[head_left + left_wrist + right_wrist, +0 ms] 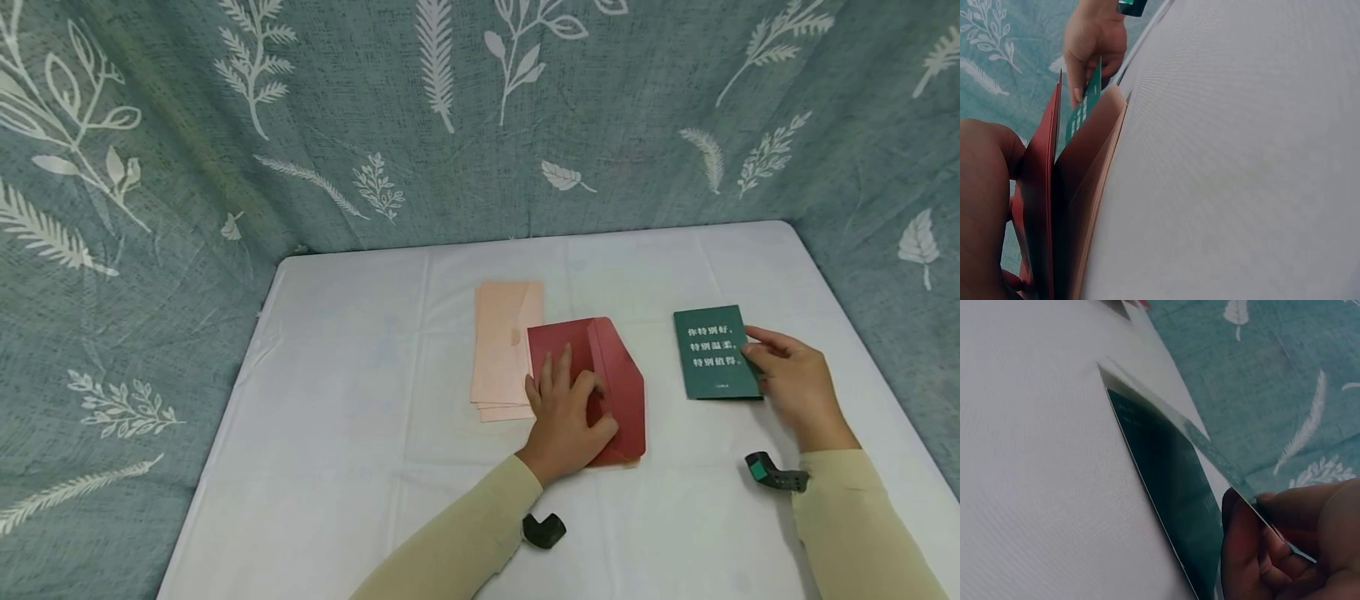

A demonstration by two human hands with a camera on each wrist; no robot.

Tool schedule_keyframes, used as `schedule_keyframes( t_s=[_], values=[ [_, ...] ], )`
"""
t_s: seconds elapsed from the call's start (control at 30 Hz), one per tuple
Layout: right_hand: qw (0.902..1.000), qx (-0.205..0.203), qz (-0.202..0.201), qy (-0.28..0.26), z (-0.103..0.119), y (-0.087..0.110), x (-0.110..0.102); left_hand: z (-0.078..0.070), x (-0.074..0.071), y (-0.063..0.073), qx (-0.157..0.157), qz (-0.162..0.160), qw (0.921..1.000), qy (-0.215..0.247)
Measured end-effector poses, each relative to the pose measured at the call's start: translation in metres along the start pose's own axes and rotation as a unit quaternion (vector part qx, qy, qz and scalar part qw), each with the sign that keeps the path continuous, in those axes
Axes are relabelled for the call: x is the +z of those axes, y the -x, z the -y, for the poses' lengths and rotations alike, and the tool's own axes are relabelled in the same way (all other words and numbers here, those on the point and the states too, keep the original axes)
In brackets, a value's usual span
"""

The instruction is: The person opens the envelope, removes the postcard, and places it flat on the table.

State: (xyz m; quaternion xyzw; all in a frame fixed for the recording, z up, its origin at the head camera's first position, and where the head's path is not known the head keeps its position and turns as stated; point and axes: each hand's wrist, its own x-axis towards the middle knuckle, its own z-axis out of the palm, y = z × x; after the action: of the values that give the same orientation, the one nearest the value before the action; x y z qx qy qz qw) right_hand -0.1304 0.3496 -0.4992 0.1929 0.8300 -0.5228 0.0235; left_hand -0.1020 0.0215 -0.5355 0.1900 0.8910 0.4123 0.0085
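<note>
My left hand (564,429) rests on a dark red envelope (630,392), its fingers spread over the envelope and its thumb apart from the bent index finger. In the left wrist view the red envelope stands raised at an angle over a pink envelope (1100,134). At the right, my right hand (798,379) pinches the edge of a green card with white writing (716,379). In the right wrist view this card is tilted up, above another green surface (1166,481) that lies on the white cloth; whether that is a second card, I cannot tell.
Several pale pink envelopes (498,342) lie stacked left of the red one, partly under it. A white cloth (337,400) covers the table. Behind and at both sides hangs a green curtain (465,183) with white leaf prints. Each wrist carries a small black device (543,531).
</note>
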Motion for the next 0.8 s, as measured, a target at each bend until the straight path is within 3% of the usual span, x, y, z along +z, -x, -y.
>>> schedule_keyframes(
  t_s=[0.57, 0.8],
  values=[
    [0.9973, 0.007, -0.026, 0.068, 0.0004, -0.0013, -0.0053, -0.0015, 0.0002, -0.0009, -0.002, -0.003, 1.0, -0.006],
    [0.9973, -0.001, -0.038, 0.062, 0.0021, 0.0006, -0.0078, -0.0019, 0.0, -0.0012, -0.004, -0.004, 1.0, -0.006]
  ],
)
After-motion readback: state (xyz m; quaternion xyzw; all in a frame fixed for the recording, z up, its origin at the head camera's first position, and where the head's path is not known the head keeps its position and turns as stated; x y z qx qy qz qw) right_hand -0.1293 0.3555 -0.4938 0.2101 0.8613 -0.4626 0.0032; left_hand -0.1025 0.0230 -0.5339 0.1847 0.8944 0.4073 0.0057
